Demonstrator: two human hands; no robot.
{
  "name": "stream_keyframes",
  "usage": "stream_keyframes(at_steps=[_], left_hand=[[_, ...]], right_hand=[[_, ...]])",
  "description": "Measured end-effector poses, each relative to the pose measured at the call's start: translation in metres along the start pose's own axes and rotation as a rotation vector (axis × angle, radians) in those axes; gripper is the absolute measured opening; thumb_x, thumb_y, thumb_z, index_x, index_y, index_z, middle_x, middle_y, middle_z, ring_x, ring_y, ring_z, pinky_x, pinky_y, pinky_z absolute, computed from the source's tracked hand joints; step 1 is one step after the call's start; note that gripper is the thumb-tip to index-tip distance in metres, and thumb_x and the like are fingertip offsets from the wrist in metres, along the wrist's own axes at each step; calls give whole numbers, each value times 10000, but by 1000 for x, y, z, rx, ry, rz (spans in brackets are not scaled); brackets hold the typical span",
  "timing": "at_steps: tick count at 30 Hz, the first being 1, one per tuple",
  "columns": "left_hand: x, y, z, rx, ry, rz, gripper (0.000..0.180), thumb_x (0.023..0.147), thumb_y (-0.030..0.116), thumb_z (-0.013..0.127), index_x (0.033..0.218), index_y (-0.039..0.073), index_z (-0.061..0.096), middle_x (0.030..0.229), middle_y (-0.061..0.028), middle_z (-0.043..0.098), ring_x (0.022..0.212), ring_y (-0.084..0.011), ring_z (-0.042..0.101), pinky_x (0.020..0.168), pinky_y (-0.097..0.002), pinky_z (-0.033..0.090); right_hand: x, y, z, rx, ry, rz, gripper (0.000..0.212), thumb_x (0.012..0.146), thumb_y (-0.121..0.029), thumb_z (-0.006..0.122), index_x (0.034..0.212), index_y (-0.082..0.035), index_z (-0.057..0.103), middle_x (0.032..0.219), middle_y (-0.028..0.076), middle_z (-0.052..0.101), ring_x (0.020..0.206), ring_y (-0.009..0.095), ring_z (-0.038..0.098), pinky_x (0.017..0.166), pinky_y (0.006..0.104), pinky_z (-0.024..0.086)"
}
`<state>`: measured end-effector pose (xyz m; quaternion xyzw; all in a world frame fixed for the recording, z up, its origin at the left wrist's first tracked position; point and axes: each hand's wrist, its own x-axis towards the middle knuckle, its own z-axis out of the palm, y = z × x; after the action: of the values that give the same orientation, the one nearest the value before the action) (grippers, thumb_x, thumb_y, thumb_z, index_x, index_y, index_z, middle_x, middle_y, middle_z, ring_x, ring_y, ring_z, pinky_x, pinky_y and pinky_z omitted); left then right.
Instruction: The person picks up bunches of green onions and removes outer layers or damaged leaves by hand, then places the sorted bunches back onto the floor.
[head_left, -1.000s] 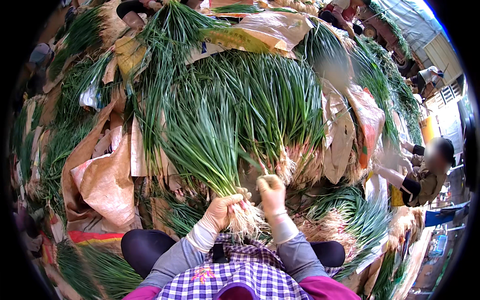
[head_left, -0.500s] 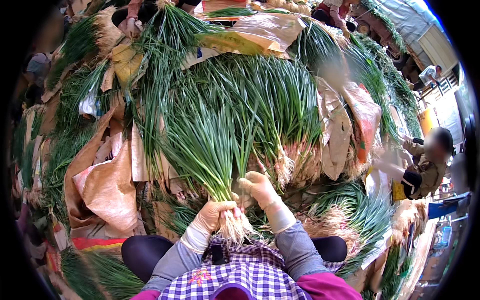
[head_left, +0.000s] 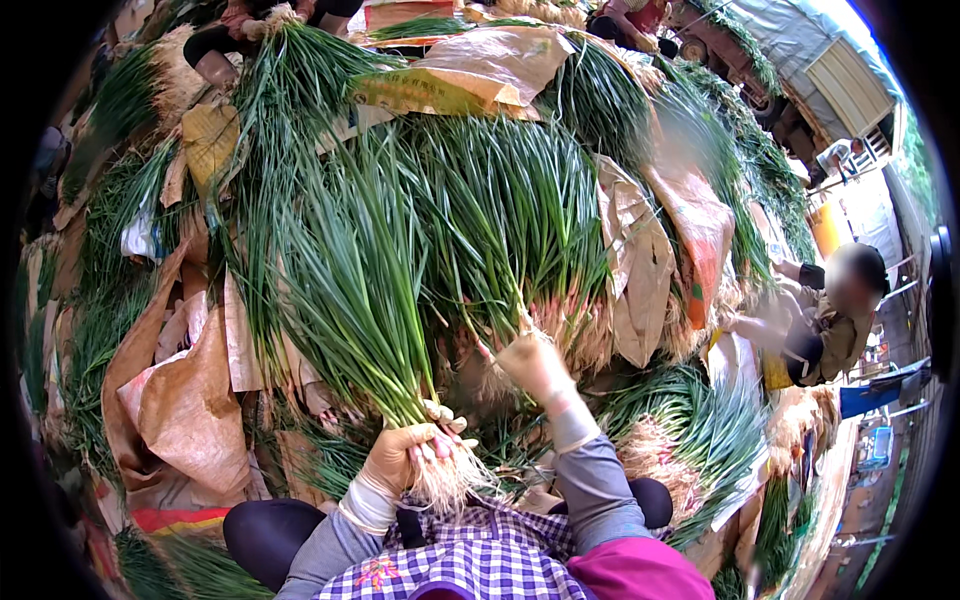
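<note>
Green, white-rooted onions point(head_left: 385, 335) stand gathered into one bunch, gripped in the cream-gloved left hand point(head_left: 395, 457); ahead, many loose, long-leaved green stalks point(head_left: 540, 215) lie ungathered, the cream-gloved right hand point(head_left: 535, 368) at their near edge, its hold unclear.

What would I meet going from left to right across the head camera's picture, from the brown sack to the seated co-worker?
Brown sack → left hand with a green bunch in its grip → right hand → beige sheet → seated co-worker.
</note>
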<state>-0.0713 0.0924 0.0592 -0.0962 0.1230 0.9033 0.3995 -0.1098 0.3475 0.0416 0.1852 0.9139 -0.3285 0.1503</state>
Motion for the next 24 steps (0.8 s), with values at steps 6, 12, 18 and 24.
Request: stream_keyframes(at_steps=[6,12,18,24], left_hand=[[27,-17,-34,-18,302,-121,267,774,-32,549,1032,35,554,919,-112,611,879,-269,603,842,-474,484],[18,6,-11,107,114,-38,461,785,-11,535,1236,-58,449,864,-105,601,868,-254,612,888,-454,470],[18,1,22,205,319,-18,255,762,-42,533,1016,-29,530,755,-144,618,717,-258,637,867,-427,496],[19,-2,-2,371,184,-6,247,757,-35,543,1003,-35,523,726,-155,594,633,-256,624,679,-365,538]], right_hand=[[123,71,-21,191,401,317,256,807,-255,661,872,-7,664,800,112,658,682,210,599,662,321,468],[71,-3,-75,1061,129,-78,140,859,-92,607,969,-6,619,731,51,617,616,97,544,458,213,419],[-2,-26,-55,1050,-142,-56,212,911,-144,522,1022,34,558,772,110,640,565,132,580,457,239,452],[-49,-35,15,887,-348,-37,238,918,-181,524,1045,15,572,826,65,670,523,117,567,478,219,414]])
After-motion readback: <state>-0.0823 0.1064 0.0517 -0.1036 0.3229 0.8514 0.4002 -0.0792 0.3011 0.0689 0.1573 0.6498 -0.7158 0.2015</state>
